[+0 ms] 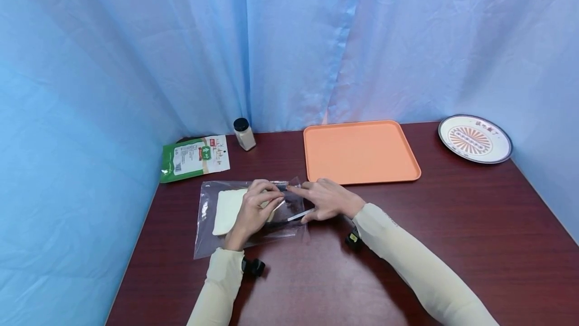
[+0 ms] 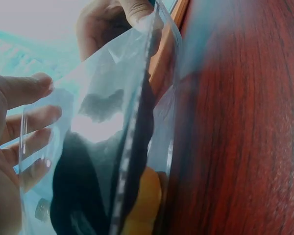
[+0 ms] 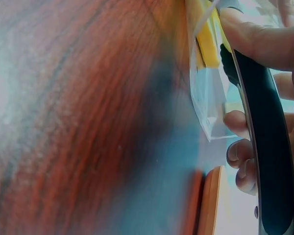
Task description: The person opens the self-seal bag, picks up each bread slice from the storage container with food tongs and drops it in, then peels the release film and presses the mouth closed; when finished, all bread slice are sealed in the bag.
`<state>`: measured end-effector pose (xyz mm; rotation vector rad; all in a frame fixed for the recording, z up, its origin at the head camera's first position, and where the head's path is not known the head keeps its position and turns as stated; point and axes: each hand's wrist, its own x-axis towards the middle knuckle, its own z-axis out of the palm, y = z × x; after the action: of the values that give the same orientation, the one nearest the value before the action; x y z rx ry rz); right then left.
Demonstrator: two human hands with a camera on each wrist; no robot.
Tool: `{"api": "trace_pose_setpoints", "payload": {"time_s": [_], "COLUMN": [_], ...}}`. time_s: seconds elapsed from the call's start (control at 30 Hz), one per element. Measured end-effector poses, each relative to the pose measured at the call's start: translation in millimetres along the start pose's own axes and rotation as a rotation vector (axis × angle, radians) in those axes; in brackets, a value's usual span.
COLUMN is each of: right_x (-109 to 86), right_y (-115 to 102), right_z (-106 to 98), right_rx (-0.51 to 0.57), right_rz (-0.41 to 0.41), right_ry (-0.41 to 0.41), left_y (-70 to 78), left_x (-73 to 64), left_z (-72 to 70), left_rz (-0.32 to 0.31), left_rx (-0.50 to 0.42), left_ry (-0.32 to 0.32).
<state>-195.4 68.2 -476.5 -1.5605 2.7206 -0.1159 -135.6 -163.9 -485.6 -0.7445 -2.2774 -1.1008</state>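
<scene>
A clear plastic bag (image 1: 246,215) lies flat on the dark red tabletop (image 1: 452,235), near its left edge, with a pale flat slab (image 1: 226,210) inside it. Both hands meet at the bag's right end. The left hand (image 1: 255,208) rests on top of the bag, its fingers curled and pinching the plastic near the zip strip. The right hand (image 1: 323,198) presses the same end from the other side, fingers fairly straight; its wrist view shows a thumb on a long dark handle (image 3: 264,147), though the blur makes it hard to tell whether the grip closes round it. Just behind the hands sits an orange tray (image 1: 359,151). A green packet (image 1: 194,157) and a small jar (image 1: 244,134) stand at the back left, a patterned plate (image 1: 475,139) at the far right.
</scene>
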Motion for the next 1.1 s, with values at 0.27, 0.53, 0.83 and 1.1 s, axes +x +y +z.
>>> {"api": "trace_pose_setpoints", "payload": {"time_s": [0.27,0.53,0.83,1.1], "right_x": [-3.3,-12.4,-32.0,-60.2], "right_y": [3.1,7.5,13.2,19.6], "right_z": [0.9,0.7,-2.3,-5.0], "right_rx": [-0.019,0.002,-0.007,-0.016], "right_rz": [0.022,0.065,0.084,0.11], "right_ry": [0.001,0.019,0.056,0.116], "left_y": [-1.3,0.6,1.1,-0.4], "left_x": [-0.1,1.1,0.3,0.0], "left_z": [0.2,-0.6,-0.8,0.1], "left_rz": [0.003,-0.019,-0.011,0.013], "left_rx": [0.004,0.011,0.025,0.018], "left_ry": [-0.002,-0.016,-0.006,0.007]}}
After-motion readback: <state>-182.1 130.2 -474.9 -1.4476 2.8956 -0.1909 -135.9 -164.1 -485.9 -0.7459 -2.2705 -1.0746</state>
